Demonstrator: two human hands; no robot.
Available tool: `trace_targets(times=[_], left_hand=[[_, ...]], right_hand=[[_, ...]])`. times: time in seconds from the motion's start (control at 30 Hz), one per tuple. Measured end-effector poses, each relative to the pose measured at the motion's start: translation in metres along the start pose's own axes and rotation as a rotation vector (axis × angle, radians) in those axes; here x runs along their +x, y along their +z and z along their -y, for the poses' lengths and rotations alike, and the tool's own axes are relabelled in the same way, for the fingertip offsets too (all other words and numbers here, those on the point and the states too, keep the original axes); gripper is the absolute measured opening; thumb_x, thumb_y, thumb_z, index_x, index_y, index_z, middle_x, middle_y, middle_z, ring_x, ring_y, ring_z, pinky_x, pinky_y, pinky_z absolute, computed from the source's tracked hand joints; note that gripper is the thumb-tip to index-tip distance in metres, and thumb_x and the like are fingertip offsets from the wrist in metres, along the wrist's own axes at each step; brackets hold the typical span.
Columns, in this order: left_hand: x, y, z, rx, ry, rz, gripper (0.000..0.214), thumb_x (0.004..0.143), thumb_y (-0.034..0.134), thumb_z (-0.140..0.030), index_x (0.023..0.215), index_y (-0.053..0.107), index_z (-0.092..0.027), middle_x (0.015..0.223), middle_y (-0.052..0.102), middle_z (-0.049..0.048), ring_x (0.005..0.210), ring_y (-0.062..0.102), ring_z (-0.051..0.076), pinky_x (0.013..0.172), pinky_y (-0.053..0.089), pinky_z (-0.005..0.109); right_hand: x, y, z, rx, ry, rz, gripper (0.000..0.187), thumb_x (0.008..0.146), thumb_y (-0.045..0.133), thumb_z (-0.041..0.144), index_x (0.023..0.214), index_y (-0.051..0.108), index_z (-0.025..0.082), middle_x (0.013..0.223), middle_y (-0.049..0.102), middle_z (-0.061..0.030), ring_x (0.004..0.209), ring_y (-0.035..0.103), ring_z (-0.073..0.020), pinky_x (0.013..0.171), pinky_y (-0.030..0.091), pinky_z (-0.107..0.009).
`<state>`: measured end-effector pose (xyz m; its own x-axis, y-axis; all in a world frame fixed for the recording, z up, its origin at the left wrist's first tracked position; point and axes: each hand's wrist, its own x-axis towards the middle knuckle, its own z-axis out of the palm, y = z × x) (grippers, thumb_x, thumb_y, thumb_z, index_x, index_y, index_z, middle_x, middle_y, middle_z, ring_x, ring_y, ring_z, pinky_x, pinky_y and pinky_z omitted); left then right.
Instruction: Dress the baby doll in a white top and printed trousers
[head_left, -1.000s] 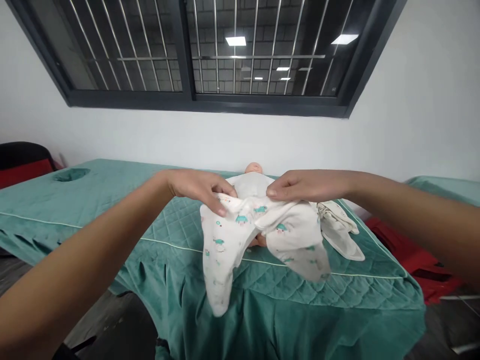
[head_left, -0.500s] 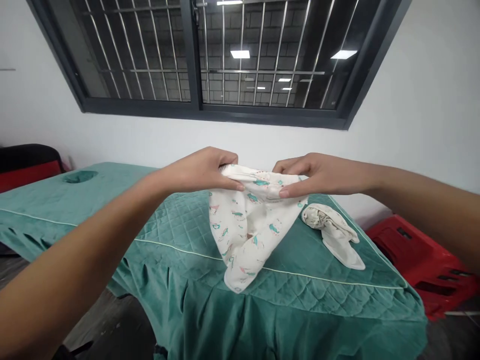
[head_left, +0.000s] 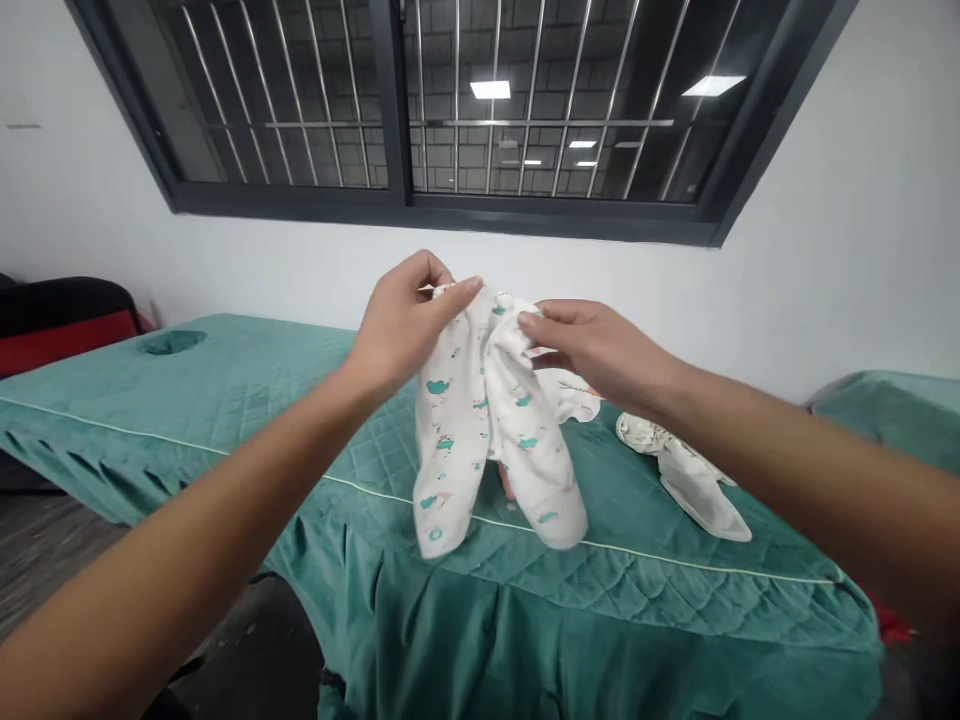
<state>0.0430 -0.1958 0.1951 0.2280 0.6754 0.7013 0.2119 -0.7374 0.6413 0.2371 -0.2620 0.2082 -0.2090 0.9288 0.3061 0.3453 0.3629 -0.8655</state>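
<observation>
White pants [head_left: 461,410] printed with teal motifs [head_left: 439,387] hang gripped by the left hand [head_left: 405,315] and right hand [head_left: 596,345].

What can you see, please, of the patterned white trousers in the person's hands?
The small white trousers look like soft, thin fabric, printed with teal figures and fainter pink marks. Both legs hang downward, slightly apart, with rounded lower ends; the cloth is creased and bunched near the top. The left hand pinches one upper corner and the right hand the other. They hang before the green quilted cover; whether they touch it is unclear.
</observation>
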Motion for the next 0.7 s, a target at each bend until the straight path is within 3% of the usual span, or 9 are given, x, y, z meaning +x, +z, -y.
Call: trace_targets(times=[0.17,0.27,0.33,0.4,0.5,0.53,0.6,0.7], left_hand=[[-0.01,0.013,-0.023,-0.24,0.072,0.041,0.017,0.094,0.059,-0.038,0.101,0.057,-0.023,0.099,0.063,0.0033,0.103,0.065,0.018,0.081,0.055,0.03],[-0.018,0.015,-0.019,-0.239,0.106,-0.032,0.026,0.091,0.062,-0.038,0.112,0.056,-0.024,0.119,0.06,0.0059,0.124,0.057,0.023,0.093,0.053,0.035],[-0.029,0.019,-0.008,-0.205,0.047,-0.016,0.042,0.086,0.069,-0.04,0.121,0.053,-0.024,0.132,0.056,0.0079,0.131,0.052,0.027,0.1,0.051,0.038],[-0.045,0.026,0.006,-0.185,-0.084,0.126,0.055,0.08,0.074,-0.042,0.126,0.051,-0.023,0.134,0.057,0.0098,0.127,0.054,0.03,0.101,0.051,0.042],[-0.07,0.038,0.026,-0.242,-0.308,0.459,0.047,0.082,0.069,-0.048,0.118,0.058,-0.019,0.117,0.067,0.0106,0.11,0.063,0.032,0.09,0.055,0.046],[-0.076,0.041,0.031,-0.26,-0.362,0.503,0.044,0.084,0.066,-0.05,0.115,0.059,-0.019,0.112,0.069,0.0104,0.106,0.065,0.033,0.087,0.055,0.047],[-0.081,0.043,0.039,-0.24,-0.387,0.403,0.043,0.085,0.064,-0.052,0.114,0.06,-0.019,0.114,0.068,0.0099,0.107,0.063,0.033,0.089,0.054,0.047],[-0.073,0.04,0.047,-0.14,-0.259,0.085,0.042,0.082,0.068,-0.046,0.115,0.06,-0.021,0.134,0.058,0.0087,0.126,0.053,0.031,0.104,0.046,0.042]], right_hand=[[0.008,0.03,-0.005,0.084,-0.065,0.005,0.029,0.077,0.078,0.039,0.096,0.066,0.02,0.096,0.07,-0.0046,0.091,0.065,-0.0219,0.084,0.053,-0.039],[0.009,0.033,0.001,0.146,-0.053,-0.023,0.031,0.074,0.08,0.035,0.098,0.067,0.02,0.092,0.071,-0.0046,0.09,0.066,-0.0233,0.084,0.053,-0.042],[0.011,0.029,0.005,0.223,-0.082,-0.08,0.031,0.075,0.079,0.035,0.098,0.066,0.02,0.091,0.07,-0.0046,0.091,0.066,-0.0233,0.085,0.054,-0.042],[0.016,0.022,0.005,0.281,-0.126,-0.151,0.028,0.078,0.077,0.036,0.097,0.064,0.021,0.092,0.069,-0.0044,0.094,0.066,-0.0232,0.087,0.054,-0.042],[0.028,0.006,-0.009,0.295,-0.145,-0.264,0.026,0.082,0.074,0.04,0.097,0.061,0.023,0.093,0.068,-0.0032,0.097,0.065,-0.0234,0.087,0.055,-0.041],[0.032,0.0,-0.017,0.297,-0.139,-0.297,0.027,0.083,0.073,0.041,0.098,0.06,0.023,0.094,0.068,-0.003,0.098,0.065,-0.0233,0.086,0.055,-0.04],[0.039,-0.01,-0.041,0.315,-0.097,-0.343,0.027,0.085,0.071,0.042,0.099,0.059,0.023,0.095,0.068,-0.004,0.097,0.065,-0.0226,0.084,0.056,-0.038],[0.041,-0.018,-0.083,0.301,0.126,-0.343,0.024,0.087,0.066,0.041,0.093,0.059,0.019,0.095,0.068,-0.0078,0.088,0.066,-0.0197,0.075,0.056,-0.033]])
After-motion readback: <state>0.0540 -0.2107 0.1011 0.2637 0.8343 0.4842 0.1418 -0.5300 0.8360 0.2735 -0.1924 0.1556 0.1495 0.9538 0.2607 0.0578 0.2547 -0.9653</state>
